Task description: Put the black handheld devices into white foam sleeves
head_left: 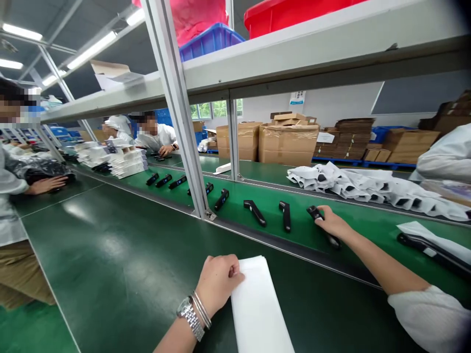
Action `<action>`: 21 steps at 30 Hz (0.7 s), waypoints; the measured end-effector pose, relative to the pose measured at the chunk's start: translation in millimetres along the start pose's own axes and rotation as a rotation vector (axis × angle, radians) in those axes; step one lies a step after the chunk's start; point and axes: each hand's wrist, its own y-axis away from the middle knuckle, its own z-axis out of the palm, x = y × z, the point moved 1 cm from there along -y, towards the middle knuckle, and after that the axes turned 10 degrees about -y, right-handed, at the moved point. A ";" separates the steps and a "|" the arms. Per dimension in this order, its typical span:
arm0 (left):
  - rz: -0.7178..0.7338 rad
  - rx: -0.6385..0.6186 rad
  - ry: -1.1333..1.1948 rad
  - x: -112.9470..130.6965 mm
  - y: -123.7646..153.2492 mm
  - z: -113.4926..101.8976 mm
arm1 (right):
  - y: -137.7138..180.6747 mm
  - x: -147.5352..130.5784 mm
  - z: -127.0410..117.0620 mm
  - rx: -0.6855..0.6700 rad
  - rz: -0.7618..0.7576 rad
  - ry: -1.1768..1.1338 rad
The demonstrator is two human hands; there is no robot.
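On the near part of the dark green desk, gripping the top left corner of a white foam sleeve with the left hand, clenched into a loose fist with the thumb on top of the sleeve. Holding the sleeve flat against the desk, with its long side running toward the body. Wearing a metal watch and thin bangles on the left wrist.

Beyond the metal rail, reaching over the lighter green conveyor belt with the right hand. Grasping a black handheld device around its middle, with both ends showing past the closed fingers. Holding the device low on the belt; impossible to tell whether touching it or just above it.

Working to the right of a row of further black devices, each lying on the belt apart from the next. Working to the left of one more black unit, lying partly under a loose white sheet. Facing a heap of white sleeves at the far side of the belt, several showing black devices inside.

Sitting next to a co-worker at the left, with a hand resting on the desk beside a dark plastic bag. Working under a grey shelf carrying a red bin and a blue bin. Looking toward stacked cardboard boxes in the background.
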 end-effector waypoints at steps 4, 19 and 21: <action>0.039 0.080 0.000 -0.1 0.7 1.6 | 28.1 -21.7 11.2 0.001 -0.087 -0.330; 0.084 0.011 -0.010 1.4 -1.0 4.0 | 118.3 -118.2 75.6 -0.305 -0.158 -1.113; 0.110 0.048 -0.025 1.8 -2.2 5.9 | 119.2 -120.3 78.7 -0.287 -0.172 -1.133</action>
